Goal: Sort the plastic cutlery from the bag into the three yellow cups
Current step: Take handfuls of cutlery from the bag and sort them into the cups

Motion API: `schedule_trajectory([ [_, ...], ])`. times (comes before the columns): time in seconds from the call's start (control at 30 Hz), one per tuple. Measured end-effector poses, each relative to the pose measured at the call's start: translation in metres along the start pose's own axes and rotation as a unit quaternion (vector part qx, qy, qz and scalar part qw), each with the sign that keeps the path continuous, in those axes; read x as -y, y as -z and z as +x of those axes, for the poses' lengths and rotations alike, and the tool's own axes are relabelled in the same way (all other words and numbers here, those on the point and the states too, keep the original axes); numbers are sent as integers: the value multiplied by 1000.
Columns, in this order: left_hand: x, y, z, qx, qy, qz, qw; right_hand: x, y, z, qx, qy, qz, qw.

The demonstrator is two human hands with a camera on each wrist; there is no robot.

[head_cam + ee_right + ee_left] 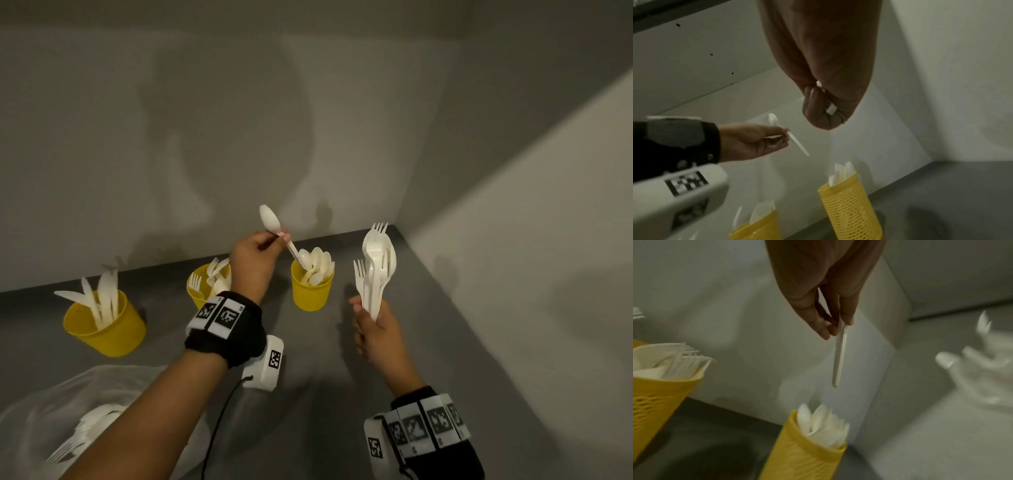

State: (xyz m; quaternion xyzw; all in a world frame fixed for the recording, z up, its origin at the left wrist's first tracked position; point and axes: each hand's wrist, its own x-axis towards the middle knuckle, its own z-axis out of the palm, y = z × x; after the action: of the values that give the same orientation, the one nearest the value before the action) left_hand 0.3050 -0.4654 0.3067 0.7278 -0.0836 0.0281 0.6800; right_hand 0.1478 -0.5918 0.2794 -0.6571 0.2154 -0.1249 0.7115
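Observation:
My left hand (pixel 281 238) pinches a white plastic spoon (pixel 270 217) by its handle, bowl up. The handle tip points down into the right yellow cup (pixel 311 294), which holds several spoons. In the left wrist view my fingertips (pixel 846 321) hold the spoon handle (pixel 839 356) above that spoon cup (pixel 803 454). My right hand (pixel 368 313) grips an upright bundle of forks and spoons (pixel 376 263) to the right of the cup. The middle yellow cup (pixel 198 294) holds forks, the left yellow cup (pixel 106 332) knives. The clear bag (pixel 44 411) lies at lower left, with cutlery inside.
The grey tabletop (pixel 308 394) ends at a back wall and a right-hand wall (pixel 513 257) that meet in a corner behind the spoon cup. A white camera box (pixel 265 363) with a black cable hangs under my left wrist.

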Motion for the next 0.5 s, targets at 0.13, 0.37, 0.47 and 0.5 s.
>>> schedule_trajectory([
  [0.13,38,-91,20,95,-38,158,982,-10,59,28,-74,-34,-3,997],
  [0.37,62,-84,23,163,68,256,951,-21,50,34,-70,-29,-46,996],
  [0.47,41,-75,2,108,25,209,972,-22,46,33,-71,-26,-67,995],
  [0.5,29,-71,-10,98,8,160,982,-22,41,34,-68,-18,-77,995],
])
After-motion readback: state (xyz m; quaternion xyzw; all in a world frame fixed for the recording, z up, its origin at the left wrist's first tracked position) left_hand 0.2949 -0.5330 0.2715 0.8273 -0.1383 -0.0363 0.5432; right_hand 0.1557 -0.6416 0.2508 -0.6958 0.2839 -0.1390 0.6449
